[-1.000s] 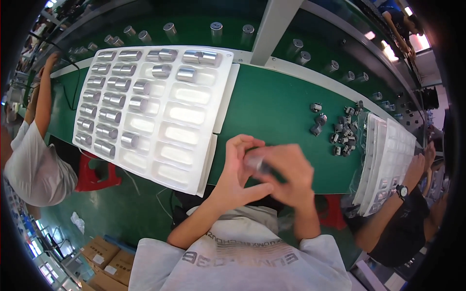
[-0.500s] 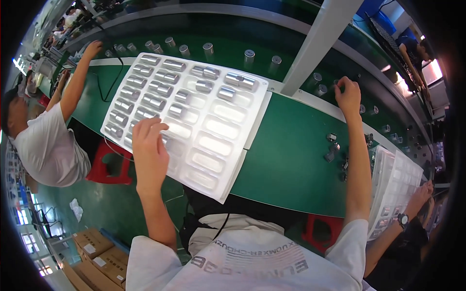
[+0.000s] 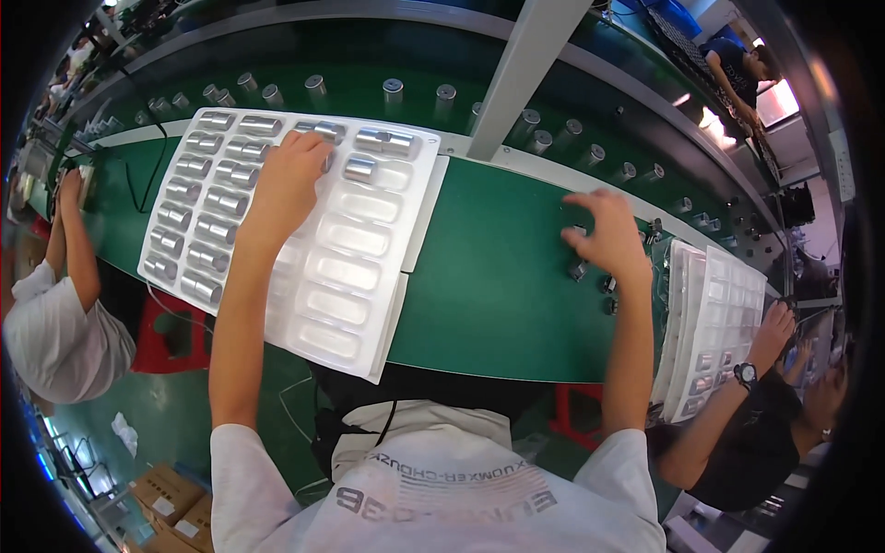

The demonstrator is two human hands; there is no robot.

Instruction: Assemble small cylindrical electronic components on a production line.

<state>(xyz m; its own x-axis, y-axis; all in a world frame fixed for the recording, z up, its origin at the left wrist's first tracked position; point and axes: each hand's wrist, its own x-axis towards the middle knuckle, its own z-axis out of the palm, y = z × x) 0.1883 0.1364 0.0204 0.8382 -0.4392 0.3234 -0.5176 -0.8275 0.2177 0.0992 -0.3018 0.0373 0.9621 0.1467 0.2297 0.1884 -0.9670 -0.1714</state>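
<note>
A white plastic tray (image 3: 318,302) with rows of oblong pockets lies in front of me on the left. Silver metal cylinders (image 3: 224,201) fill many pockets on its left side, while several right-hand pockets are bare. Over the tray's upper middle, my left hand (image 3: 284,189) has its fingers curled down round a metal cylinder (image 3: 327,162), which shows only in part beside the fingertips. To the right, my right hand (image 3: 608,238) hovers over the green table with thumb and forefinger spread. Just beneath its fingers lie small dark metallic parts (image 3: 578,269).
A green conveyor (image 3: 419,109) carrying upright metal cylinders (image 3: 393,90) runs beyond the table. A grey post (image 3: 521,78) rises at the table's far edge. More trays (image 3: 710,332) are stacked at right, by a co-worker's watch-wearing arm (image 3: 745,373). Another person (image 3: 69,323) sits at left.
My left hand has moved up the tray, away from me. My right hand has come back from the conveyor to the small parts, and its fingers have spread. The view has shifted right.
</note>
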